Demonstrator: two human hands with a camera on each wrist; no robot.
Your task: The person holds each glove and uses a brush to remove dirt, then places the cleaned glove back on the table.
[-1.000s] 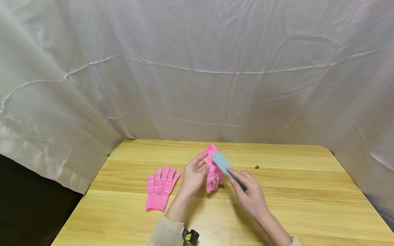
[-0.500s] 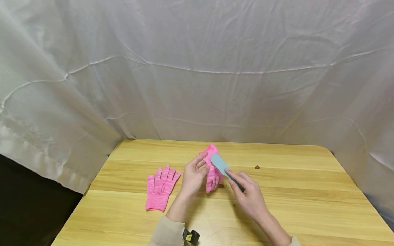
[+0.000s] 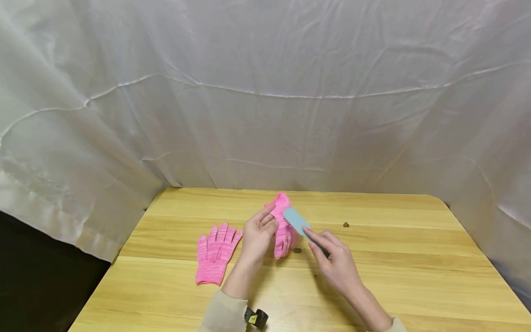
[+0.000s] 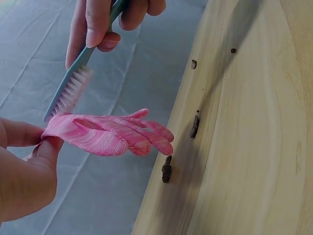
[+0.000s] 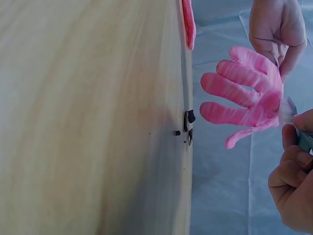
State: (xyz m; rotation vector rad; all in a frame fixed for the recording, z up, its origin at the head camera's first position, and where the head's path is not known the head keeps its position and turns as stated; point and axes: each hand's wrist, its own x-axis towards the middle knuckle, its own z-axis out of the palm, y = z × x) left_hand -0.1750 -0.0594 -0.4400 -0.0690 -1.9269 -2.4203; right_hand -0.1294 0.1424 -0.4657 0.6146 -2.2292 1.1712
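Note:
My left hand [image 3: 258, 233] pinches a pink knitted glove [image 3: 283, 240] by its cuff, thumb beneath, as the left wrist view shows. The glove hangs above the table, its fingers pointing away from the cuff. In my right hand [image 3: 338, 260] is a scrubbing brush [image 3: 296, 221] with a pale blue back and darker handle, the index finger laid along it. Its white bristles [image 4: 73, 90] touch the glove near the cuff in the left wrist view. A second pink glove [image 3: 215, 256] lies flat on the table, left of my left hand.
Several dark brown crumbs lie on the wooden table [image 3: 415, 276], among them a lump [image 3: 346, 224] to the right and a longer piece [image 4: 167, 171] near the held glove. A grey curtain [image 3: 265, 129] hangs behind the table. A black strap device [image 3: 257, 318] sits at my left sleeve.
The brush has slid a little left and down over the glove. My left hand and the held glove have shifted slightly left, baring more of the crumb beside them.

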